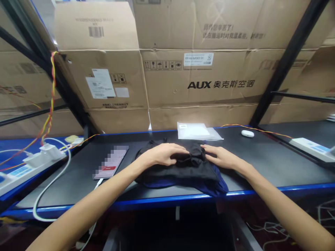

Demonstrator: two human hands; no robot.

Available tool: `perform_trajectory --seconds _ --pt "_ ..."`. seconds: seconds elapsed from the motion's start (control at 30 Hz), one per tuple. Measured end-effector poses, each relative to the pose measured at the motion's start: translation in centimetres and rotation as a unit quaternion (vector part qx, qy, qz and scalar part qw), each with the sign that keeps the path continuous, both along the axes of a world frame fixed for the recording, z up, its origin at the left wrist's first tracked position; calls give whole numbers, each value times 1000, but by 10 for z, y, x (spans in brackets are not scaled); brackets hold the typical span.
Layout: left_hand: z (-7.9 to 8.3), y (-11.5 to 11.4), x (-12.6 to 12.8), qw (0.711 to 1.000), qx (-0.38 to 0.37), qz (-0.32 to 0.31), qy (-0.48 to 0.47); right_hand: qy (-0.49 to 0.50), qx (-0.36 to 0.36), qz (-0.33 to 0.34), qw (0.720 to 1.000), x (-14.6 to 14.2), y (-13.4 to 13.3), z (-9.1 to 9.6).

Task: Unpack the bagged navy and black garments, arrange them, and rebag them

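A folded black cloth bundle (180,172) with dark blue fabric (218,183) showing along its bottom and right side lies near the table's front edge. From the left, my left hand (164,154) rests on top of the bundle, fingers stretched forward and the thumb apart from them. My right hand (221,157) touches the bundle's upper right side, its fingers extended and spread. Between the two hands the black fabric is bunched into folds. Neither hand's fingers are wrapped round the cloth, though some fingertips are hidden against it.
Left of the bundle lies a phone (111,164) with a white charging cable (38,198) nearby. Behind are a clear plastic packet (197,131) and a white earbud case (247,134). Power strips (30,164) sit at both sides. Cardboard (167,87) and black posts (285,66) stand behind.
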State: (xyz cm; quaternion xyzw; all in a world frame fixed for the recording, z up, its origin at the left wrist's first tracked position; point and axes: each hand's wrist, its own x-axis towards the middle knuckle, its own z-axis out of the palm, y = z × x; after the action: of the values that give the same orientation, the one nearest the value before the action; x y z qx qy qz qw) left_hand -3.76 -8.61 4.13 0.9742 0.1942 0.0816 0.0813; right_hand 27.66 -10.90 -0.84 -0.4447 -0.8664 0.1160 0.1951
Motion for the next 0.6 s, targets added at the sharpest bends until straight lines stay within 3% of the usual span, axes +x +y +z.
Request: perform_trajectory --seconds 0.2,0.43,0.6 --pt "-3 1 11 998 54 43 -3 25 -7 12 1000 0 -1 1" --pt "-2 -17 47 978 87 166 -92 64 -17 5 998 1 -1 7" --pt "-14 -30 71 983 70 165 -50 86 12 -70 994 4 0 8"
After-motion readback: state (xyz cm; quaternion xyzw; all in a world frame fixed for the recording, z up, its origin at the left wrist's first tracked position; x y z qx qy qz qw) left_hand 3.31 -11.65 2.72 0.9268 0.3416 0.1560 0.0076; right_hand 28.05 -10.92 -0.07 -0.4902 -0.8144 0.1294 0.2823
